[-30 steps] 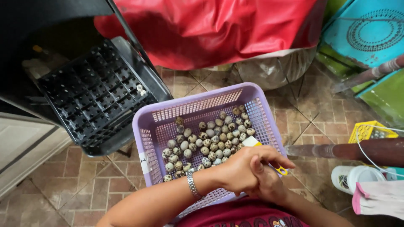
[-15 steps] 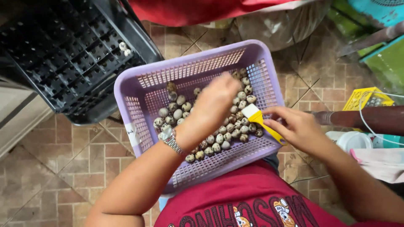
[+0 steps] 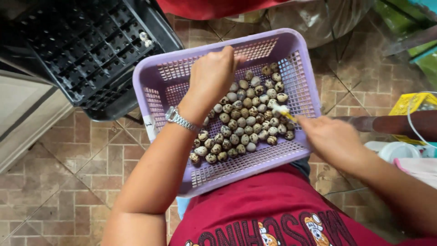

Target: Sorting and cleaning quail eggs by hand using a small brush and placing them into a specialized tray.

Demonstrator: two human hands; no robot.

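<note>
Since the earlier frame, the left hand [image 3: 212, 75] has been carried further across the lilac basket [image 3: 150, 86] and is now closed loosely above the speckled quail eggs [image 3: 248, 119]; whether an egg is enclosed cannot be told. A small yellow-handled tool [image 3: 284, 112] is gripped by the right hand [image 3: 331, 139], its tip touching the eggs. A black egg tray [image 3: 77, 45] is noted beside the basket.

I see a tiled floor [image 3: 68, 182], brown and tan w/ pale grout. Toward its top left a black tray [image 3: 86, 50] of small square cells sits tilted over a dark base; two speckled eggs [image 3: 145, 38] lie in cells near its right edge. At the floor's right side: a yellow crate [image 3: 416, 104], part hidden, and a white round lid [image 3: 400, 150] just below it. Top centre, a crumpled clear plastic bag [image 3: 314, 20].
</note>
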